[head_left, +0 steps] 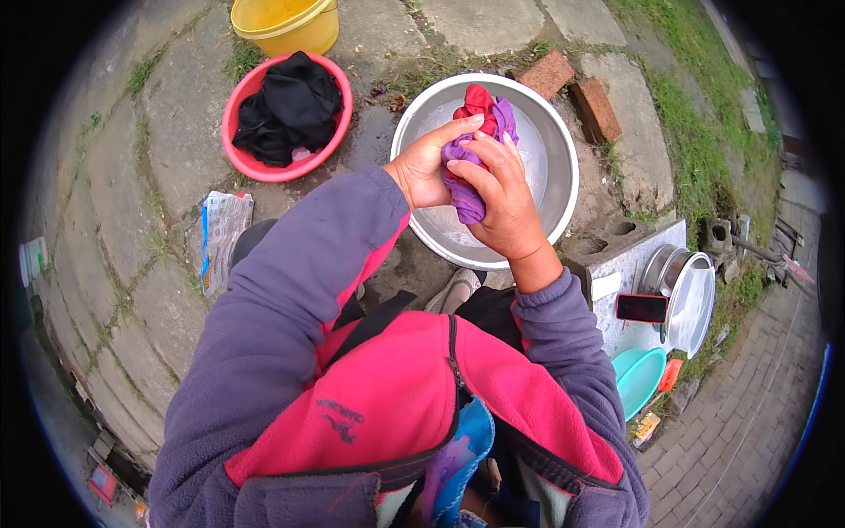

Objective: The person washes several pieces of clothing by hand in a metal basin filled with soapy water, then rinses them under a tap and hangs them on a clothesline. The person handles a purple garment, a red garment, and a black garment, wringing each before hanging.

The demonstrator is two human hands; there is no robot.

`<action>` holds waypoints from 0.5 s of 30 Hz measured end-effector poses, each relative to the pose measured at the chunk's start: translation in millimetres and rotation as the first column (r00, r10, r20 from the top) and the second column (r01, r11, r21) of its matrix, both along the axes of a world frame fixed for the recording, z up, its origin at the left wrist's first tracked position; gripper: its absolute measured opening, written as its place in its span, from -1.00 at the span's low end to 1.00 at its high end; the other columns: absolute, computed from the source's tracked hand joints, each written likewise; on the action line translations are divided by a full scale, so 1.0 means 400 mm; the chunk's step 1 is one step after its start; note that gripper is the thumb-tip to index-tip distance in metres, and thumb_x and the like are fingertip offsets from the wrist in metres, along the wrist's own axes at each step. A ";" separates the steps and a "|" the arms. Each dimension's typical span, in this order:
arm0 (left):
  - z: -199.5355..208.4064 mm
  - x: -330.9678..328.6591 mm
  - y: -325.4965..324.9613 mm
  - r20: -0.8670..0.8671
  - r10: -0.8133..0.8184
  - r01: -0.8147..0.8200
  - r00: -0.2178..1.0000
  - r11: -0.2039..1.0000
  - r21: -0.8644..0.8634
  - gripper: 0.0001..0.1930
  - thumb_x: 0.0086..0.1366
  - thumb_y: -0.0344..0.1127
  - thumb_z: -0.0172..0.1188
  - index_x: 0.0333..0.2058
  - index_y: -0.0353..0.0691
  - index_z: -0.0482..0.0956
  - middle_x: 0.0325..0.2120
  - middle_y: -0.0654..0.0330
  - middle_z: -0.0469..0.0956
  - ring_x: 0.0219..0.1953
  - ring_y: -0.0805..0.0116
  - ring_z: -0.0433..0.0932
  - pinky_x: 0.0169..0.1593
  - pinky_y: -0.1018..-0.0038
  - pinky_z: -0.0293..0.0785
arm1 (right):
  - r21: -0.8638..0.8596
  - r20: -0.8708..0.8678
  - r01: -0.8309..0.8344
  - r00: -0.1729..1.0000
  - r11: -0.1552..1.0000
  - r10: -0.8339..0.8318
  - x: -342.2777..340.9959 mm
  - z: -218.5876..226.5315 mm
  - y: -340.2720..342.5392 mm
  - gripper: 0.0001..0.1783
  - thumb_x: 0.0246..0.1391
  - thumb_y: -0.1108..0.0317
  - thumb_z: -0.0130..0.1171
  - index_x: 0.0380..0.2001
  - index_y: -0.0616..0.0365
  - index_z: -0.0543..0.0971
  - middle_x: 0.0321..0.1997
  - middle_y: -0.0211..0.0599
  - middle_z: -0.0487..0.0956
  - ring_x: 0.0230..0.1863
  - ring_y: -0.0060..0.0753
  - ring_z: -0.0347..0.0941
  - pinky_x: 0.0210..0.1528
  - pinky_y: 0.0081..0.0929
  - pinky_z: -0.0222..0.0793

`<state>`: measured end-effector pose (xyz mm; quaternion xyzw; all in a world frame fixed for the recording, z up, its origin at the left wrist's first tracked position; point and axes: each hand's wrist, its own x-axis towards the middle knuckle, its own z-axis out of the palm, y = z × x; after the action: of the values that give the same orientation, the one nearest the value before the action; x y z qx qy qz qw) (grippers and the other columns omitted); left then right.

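Above a wide metal basin [553, 198], both my hands are closed around a bunched purple cloth [469, 200]. My left hand [424, 167] grips it from the left, thumb laid along the top. Curled over its right side are the fingers of my right hand [509, 207]. A red cloth [478, 99] shows beyond my fingertips, against the purple one; whether the two are one piece I cannot tell. The basin looks to hold shallow, slightly sudsy water. The palms hide part of the cloth.
A red tub [345, 114] with black clothing [293, 106] stands left of the basin, a yellow bucket [299, 35] behind it. Bricks [596, 110] lie at the basin's right. On a slab to the right are metal pots [669, 273] and a phone [642, 308], near a teal basin [640, 378].
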<state>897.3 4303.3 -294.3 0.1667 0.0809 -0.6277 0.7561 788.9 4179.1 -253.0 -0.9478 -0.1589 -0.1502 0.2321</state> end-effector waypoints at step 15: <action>0.048 -0.152 0.008 -0.006 -0.212 0.206 0.977 0.956 -0.209 -0.45 0.18 -0.27 0.35 0.12 -0.22 0.39 -0.08 0.14 0.56 -0.04 0.30 0.56 0.12 0.27 0.46 | 0.925 -0.089 0.272 0.835 -0.267 0.543 0.040 -0.050 -0.121 -0.51 0.07 0.08 0.26 -0.03 0.15 0.45 -0.04 0.03 0.53 0.02 -0.03 0.51 0.15 -0.05 0.43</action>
<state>836.6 4306.6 -275.2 0.0859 0.0078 -0.7114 0.6975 805.0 4130.6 -273.0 -0.3553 -0.0262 0.0674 0.9320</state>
